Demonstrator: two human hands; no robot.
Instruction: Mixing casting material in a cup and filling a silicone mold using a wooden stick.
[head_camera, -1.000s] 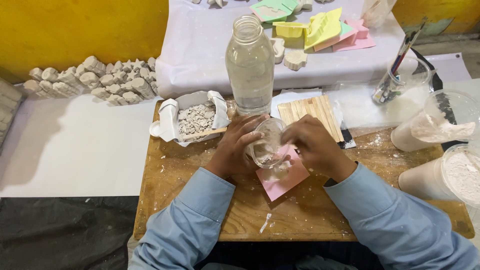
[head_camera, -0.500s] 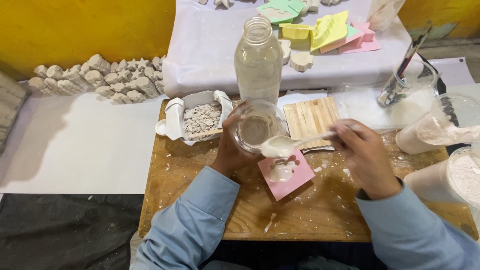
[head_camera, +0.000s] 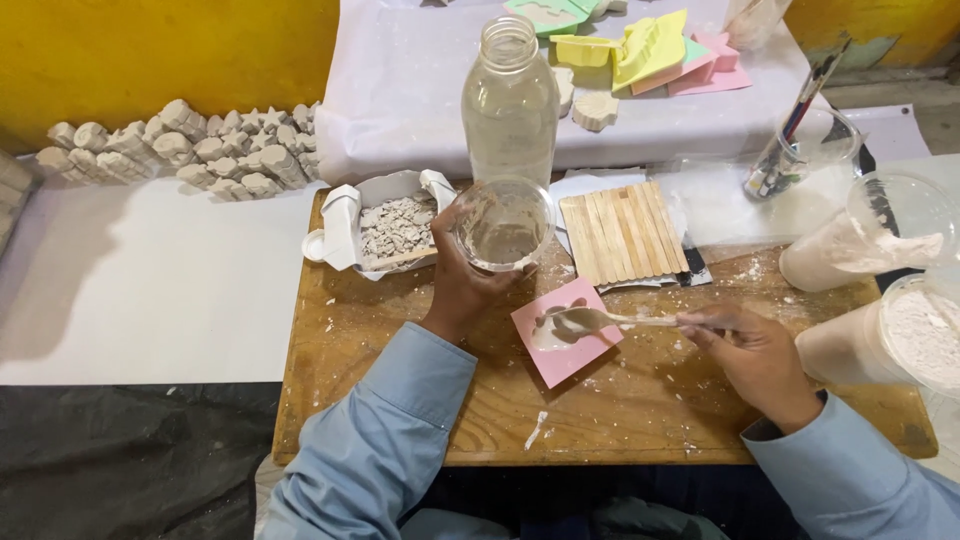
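Hands hold cup (head_camera: 502, 224) and spoon (head_camera: 600, 320) over pink mould (head_camera: 566, 344).

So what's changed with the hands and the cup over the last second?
The left hand lifted the clear cup off the pink mould and back towards the bottle. The right hand let go of the cup, swung right, and now holds a spoon over the mould. Bottle and sticks stayed put.

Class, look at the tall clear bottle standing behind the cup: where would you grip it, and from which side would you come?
Grip the clear bottle around its straight middle body, coming from its left side. It stands upright and open-topped, so a side wrap would likely keep it level. The left hand with the plastic cup blocks the front; wooden sticks lie to the right.
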